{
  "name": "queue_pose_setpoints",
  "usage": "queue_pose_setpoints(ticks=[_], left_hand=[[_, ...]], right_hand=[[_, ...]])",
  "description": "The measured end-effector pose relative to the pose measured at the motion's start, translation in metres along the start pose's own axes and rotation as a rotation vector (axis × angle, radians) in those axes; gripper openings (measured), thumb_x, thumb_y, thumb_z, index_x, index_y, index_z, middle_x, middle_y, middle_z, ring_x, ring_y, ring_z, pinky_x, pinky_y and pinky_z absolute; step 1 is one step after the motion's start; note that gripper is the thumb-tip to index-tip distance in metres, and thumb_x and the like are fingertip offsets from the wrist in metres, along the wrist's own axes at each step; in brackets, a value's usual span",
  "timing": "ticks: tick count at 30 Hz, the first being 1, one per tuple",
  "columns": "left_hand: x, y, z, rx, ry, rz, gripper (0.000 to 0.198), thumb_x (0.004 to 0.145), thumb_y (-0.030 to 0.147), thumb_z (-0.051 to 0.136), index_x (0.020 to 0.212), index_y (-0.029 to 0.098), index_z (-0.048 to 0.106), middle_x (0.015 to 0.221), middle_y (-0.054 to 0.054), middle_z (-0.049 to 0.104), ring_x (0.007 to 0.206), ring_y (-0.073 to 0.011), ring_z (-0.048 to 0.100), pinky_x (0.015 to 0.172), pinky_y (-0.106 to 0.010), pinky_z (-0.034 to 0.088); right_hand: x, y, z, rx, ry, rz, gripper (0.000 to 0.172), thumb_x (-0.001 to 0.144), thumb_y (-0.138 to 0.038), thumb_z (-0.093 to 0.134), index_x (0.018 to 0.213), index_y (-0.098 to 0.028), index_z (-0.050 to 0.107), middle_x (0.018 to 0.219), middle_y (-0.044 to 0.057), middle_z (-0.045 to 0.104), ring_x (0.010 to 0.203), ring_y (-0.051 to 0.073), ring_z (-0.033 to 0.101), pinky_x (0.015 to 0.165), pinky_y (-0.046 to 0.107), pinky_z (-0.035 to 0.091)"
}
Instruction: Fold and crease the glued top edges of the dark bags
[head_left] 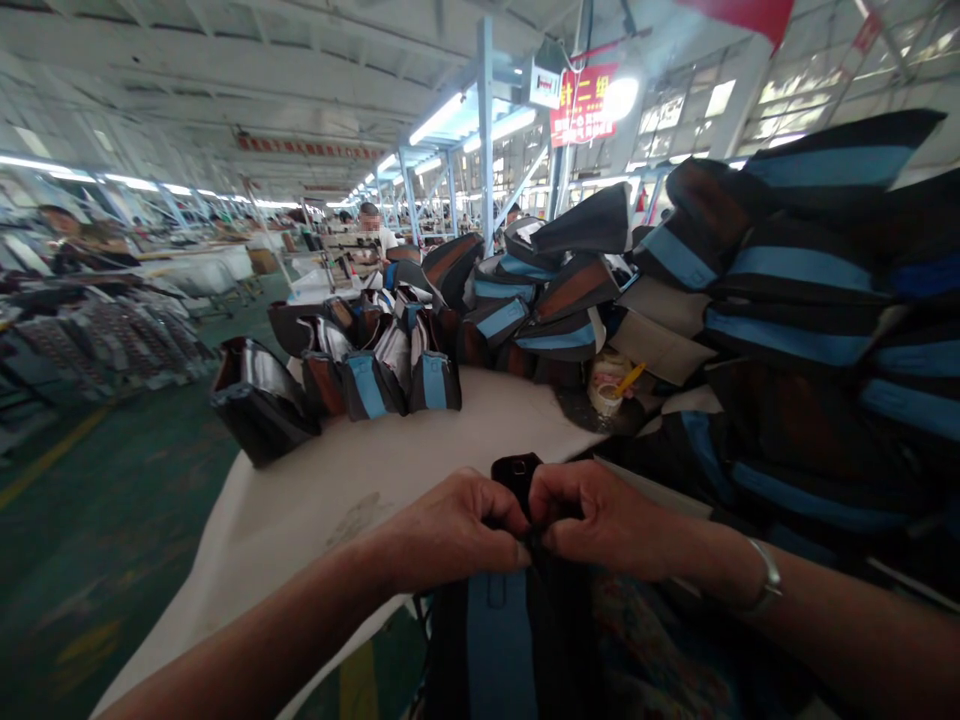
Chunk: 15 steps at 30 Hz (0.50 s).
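Note:
A dark bag piece (499,640) with a blue stripe down its middle hangs in front of me at the table's near edge. My left hand (469,520) pinches its upper edge, thumb and fingers closed. Close beside it, my right hand (585,515) pinches the same edge, with a silver bangle on the wrist. Between and beyond the hands a dark flap (517,470) with a small square metal-looking detail sticks up. The fingertips cover the exact spot they grip.
A pale tabletop (315,500) lies ahead. Several upright striped bags (367,385) stand at its far side, one dark bag (259,400) at its left corner. Piled bag pieces (795,270) rise on the right. A small pot (604,398) with a yellow-handled tool stands beside them.

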<state>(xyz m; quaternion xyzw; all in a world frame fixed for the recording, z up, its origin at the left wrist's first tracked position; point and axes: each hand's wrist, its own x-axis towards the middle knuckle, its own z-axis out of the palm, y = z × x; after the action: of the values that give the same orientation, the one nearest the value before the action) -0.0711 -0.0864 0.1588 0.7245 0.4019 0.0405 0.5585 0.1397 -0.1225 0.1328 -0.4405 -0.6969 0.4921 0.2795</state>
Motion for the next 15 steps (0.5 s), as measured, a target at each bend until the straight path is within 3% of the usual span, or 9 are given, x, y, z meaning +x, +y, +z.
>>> queue_pose_setpoints(ticks=[3, 6, 15], left_hand=[[0.0029, -0.0025, -0.0007, -0.040, -0.013, 0.009, 0.016, 0.067, 0.025, 0.068, 0.076, 0.012, 0.068, 0.056, 0.006, 0.044, 0.052, -0.0078, 0.031, 0.046, -0.025, 0.019], [0.0046, -0.0043, -0.0011, -0.057, -0.003, 0.038, 0.016, 0.066, 0.026, 0.069, 0.075, 0.012, 0.068, 0.057, 0.005, 0.045, 0.053, -0.0083, 0.031, 0.048, -0.025, 0.019], [0.0079, -0.0076, 0.0004, -0.143, 0.008, 0.012, 0.020, 0.063, 0.028, 0.071, 0.075, 0.012, 0.067, 0.058, 0.004, 0.046, 0.054, -0.0093, 0.032, 0.052, -0.027, 0.022]], right_hand=[[-0.0007, -0.0031, -0.0028, 0.130, -0.049, -0.041, 0.021, 0.071, -0.028, 0.067, 0.086, -0.014, 0.062, 0.074, -0.003, 0.057, 0.068, 0.010, 0.047, 0.059, 0.023, 0.036], [0.0011, -0.0042, -0.0022, 0.102, -0.026, -0.057, 0.035, 0.070, -0.041, 0.076, 0.087, -0.014, 0.062, 0.075, -0.003, 0.056, 0.069, 0.010, 0.045, 0.059, 0.023, 0.035], [0.0080, 0.0054, 0.0011, 0.087, 0.011, -0.047, 0.011, 0.072, -0.018, 0.065, 0.082, -0.014, 0.062, 0.067, -0.005, 0.054, 0.061, 0.008, 0.043, 0.053, 0.020, 0.033]])
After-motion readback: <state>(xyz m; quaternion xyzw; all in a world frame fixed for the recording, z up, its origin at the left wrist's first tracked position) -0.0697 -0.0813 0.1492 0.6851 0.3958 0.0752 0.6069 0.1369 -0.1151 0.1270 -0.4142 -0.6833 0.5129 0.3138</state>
